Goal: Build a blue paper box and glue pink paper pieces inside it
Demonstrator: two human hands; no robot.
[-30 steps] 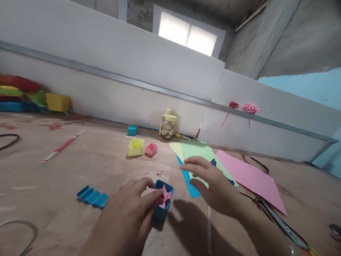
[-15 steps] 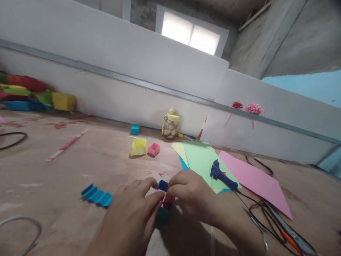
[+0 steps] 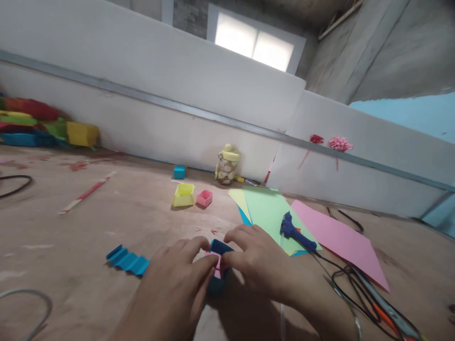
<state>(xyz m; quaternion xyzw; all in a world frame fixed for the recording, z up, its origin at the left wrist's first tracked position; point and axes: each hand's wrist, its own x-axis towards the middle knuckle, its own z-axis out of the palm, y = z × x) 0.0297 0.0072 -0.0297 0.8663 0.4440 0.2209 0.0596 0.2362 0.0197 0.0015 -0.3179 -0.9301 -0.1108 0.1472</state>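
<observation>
A small dark blue paper box (image 3: 221,246) stands between my two hands at the near middle. Inside its opening sits a pink folded paper piece (image 3: 217,270). My left hand (image 3: 179,274) is closed on the left side, thumb and fingers pinching the pink piece at the box wall. From the right, my right hand (image 3: 256,258) grips the box, its thumb reaching in against the pink paper and its fingers curled over the far edge. The lower part of the box is in shadow. Left of my left hand lies a pleated blue paper strip (image 3: 128,261), partly covered.
Beyond are a yellow paper box (image 3: 184,198), a pink one (image 3: 204,198) and a blue one (image 3: 179,172). A jar (image 3: 227,166) stands by the wall. Paper sheets (image 3: 268,208) lie right under a glue gun (image 3: 296,233); its cord tangles near scissors (image 3: 389,312).
My right hand's fingers have spread and shifted slightly, so more of the blue box and pink paper shows. My left hand stays nearly still.
</observation>
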